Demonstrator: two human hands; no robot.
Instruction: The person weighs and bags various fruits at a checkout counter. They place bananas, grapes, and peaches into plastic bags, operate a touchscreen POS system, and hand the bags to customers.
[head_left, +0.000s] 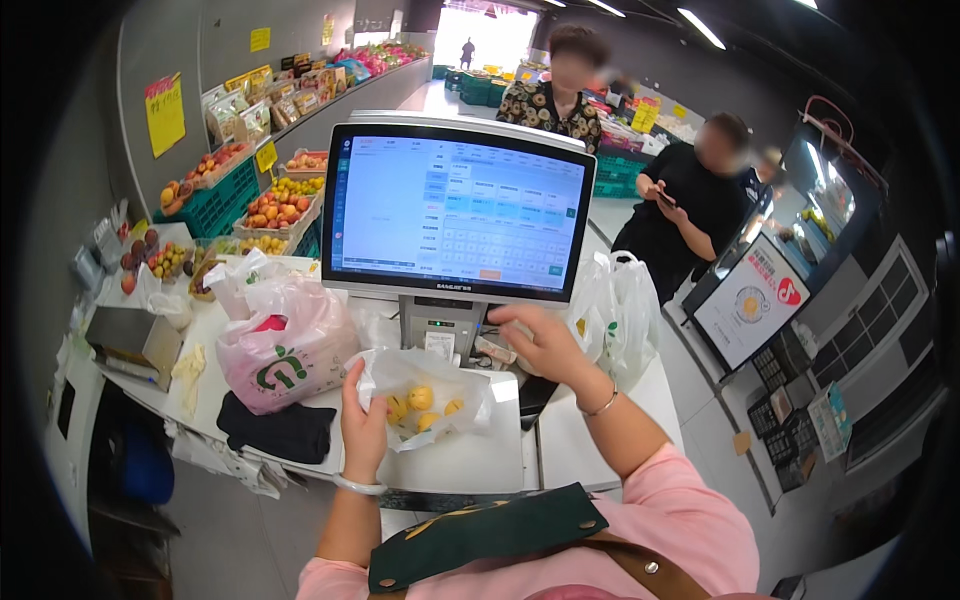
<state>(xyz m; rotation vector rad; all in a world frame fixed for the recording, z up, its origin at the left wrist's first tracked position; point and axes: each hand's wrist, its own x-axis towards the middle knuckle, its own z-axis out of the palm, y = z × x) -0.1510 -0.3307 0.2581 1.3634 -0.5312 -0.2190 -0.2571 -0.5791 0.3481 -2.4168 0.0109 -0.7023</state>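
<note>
My left hand (365, 420) grips the side of a translucent white plastic bag (465, 382). Several yellow round fruits (421, 397) show inside it. The bag rests on the flat white plate of the counter scale (480, 469). Just below the touchscreen monitor (457, 214), my right hand (544, 345) is raised, fingers bent and partly spread, with nothing in it. A printed receipt slip (440, 343) pokes out of the printer slot under the monitor. The monitor is lit, with a grid of tiles and keys.
A full pink-white plastic bag (289, 345) and a folded dark cloth (277, 427) lie at the left. White carrier bags (619, 315) stand at the right. Beyond the counter are fruit crates (281, 210), a person in a patterned top (551, 105) and a person holding a phone (686, 195).
</note>
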